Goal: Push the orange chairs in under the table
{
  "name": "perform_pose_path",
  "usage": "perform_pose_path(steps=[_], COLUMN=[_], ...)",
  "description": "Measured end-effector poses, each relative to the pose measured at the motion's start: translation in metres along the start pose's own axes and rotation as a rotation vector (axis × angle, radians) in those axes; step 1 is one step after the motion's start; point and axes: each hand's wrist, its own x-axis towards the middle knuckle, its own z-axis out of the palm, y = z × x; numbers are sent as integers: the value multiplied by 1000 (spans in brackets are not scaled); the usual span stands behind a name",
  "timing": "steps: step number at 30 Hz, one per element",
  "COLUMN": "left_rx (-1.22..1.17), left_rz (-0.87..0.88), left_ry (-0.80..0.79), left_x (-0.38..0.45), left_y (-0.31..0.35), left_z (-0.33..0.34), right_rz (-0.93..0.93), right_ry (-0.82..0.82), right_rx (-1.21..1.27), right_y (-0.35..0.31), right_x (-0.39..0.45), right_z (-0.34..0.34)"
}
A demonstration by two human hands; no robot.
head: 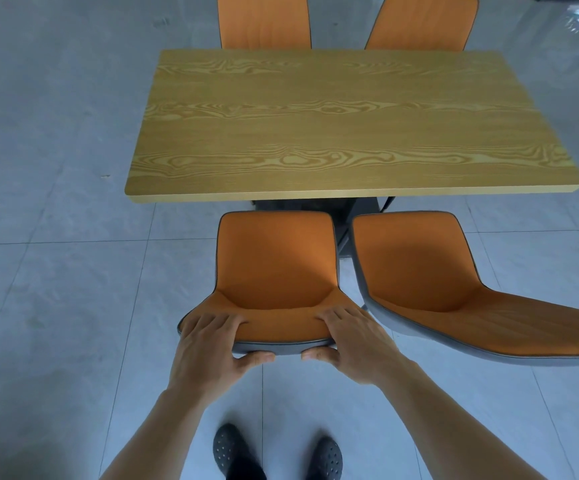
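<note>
Low in the middle of the frame, my fingers [227,320] curl over the top edge of the near left chair [274,268], thumbs pressed under its grey rim. Both my left hand [208,344] and right hand [347,341] are clamped on that backrest. Its seat front sits just short of the wooden table [343,123]. Right of it, a second chair [430,271] stands angled outward. Two more chairs [264,22] show at the top edge, behind the table. My dark shoes [232,452] are at the bottom.

You find no readable text, label, brand, number or sign anywhere here: not on the wood-grain rectangular tabletop [343,126], the orange padded chairs [276,265], or the grey tiled floor [56,271].
</note>
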Motion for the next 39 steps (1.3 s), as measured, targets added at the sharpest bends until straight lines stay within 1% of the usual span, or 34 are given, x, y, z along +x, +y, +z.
perform_pose_path(steps=[6,10,12,15,18,22,27,32,36,39], left_rx=[-7,5,-29,-116,-144,-127,-110,-70,-40,-38], left_rz=[-2,-8,-11,-6,-6,-48,-129,-256,-342,-387], left_ry=[-20,-58,-83,-174,-170,-101,-1,100,150,165], left_x=[-1,-2,-4,-8,-8,-11,-23,-30,-17,7], left_y=[-1,-1,-2,-10,-31,-81,-172,-264,-332,-380], left_z=[-1,-4,-6,-15,-33,-75,-139,-199,-233,-253], right_rz=[12,9,25,66,65,26,-75,-213,-317,-356], right_ry=[16,26,29,25,14,17,65,100,104,115], right_rx=[-5,-29,-32,-5,-29,-53,-127,-147,-159,-163], right_y=[-5,-9,-15,-34,-70,-131,-226,-329,-397,-436], right_x=[-4,-8,-13,-16,-6,24,76,140,203,259], right_z=[0,-2,-3,-10,-18,-37,-60,-81,-98,-110])
